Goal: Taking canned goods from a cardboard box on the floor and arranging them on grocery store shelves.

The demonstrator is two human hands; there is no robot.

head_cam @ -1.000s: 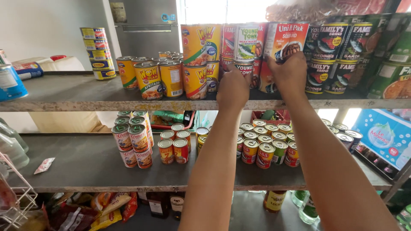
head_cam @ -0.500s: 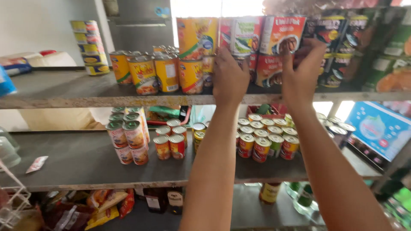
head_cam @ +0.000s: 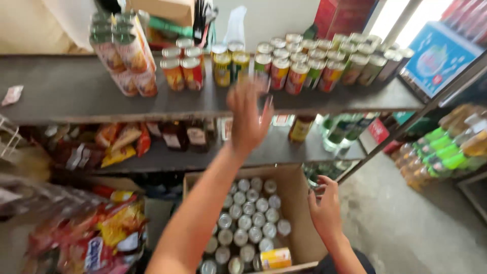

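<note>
Cardboard box (head_cam: 297,203) packed with silver-topped cans (head_cam: 247,221); right hand (head_cam: 325,209) empty above it, left hand (head_cam: 247,117) raised, fingers spread.

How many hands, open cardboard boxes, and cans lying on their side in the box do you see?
Hands: 2 (left hand, right hand)
Open cardboard box: 1
Yellow can on its side: 1
Total: 4

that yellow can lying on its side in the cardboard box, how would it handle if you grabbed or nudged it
The yellow can lies on its side atop upright cans, so a nudge would probably roll it. It looks like rigid metal, likely stiff and fairly heavy for its size if full. Its glossy label may be slippery.
</note>
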